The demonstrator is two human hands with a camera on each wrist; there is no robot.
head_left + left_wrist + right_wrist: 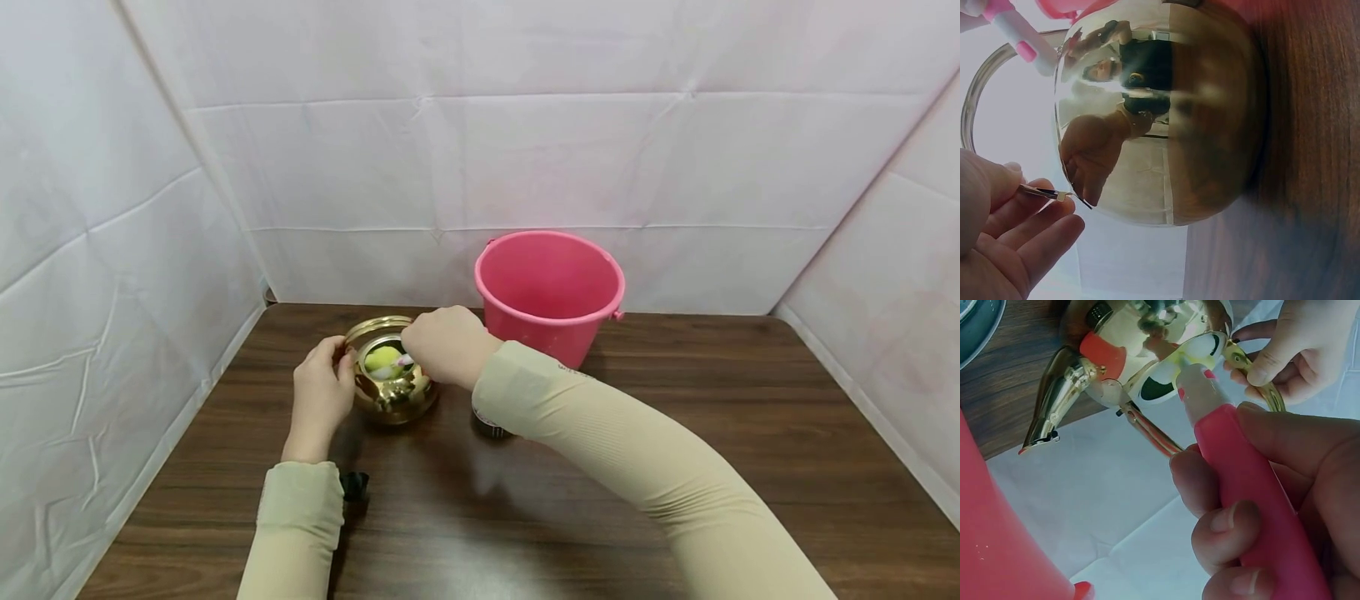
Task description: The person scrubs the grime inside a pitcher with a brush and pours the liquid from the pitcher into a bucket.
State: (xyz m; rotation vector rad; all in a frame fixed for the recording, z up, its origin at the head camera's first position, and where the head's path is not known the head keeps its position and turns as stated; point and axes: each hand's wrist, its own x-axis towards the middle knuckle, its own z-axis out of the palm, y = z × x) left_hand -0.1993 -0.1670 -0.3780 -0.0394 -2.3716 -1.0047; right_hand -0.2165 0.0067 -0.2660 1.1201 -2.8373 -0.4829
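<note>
A shiny gold kettle (pixel 395 406) stands on the table with its lid off and its hoop handle (pixel 974 94) raised. My left hand (pixel 321 392) pinches one side of that handle between thumb and fingers, as the left wrist view shows. The right hand (pixel 447 343) grips the pink handle of a pink-and-white cleaning brush (pixel 1247 481), fingers curled round it. Its yellow-green head (pixel 384 362) sits in the kettle's open mouth, partly hidden by the rim. The spout (pixel 1057 400) shows in the right wrist view.
A pink bucket (pixel 555 329) stands behind and right of the kettle. A small round metal item (pixel 489 427) lies partly under the right sleeve. Beside the left sleeve is a small dark object (pixel 355 486), kind unclear. White sheets hang around the brown wooden table (pixel 712 442).
</note>
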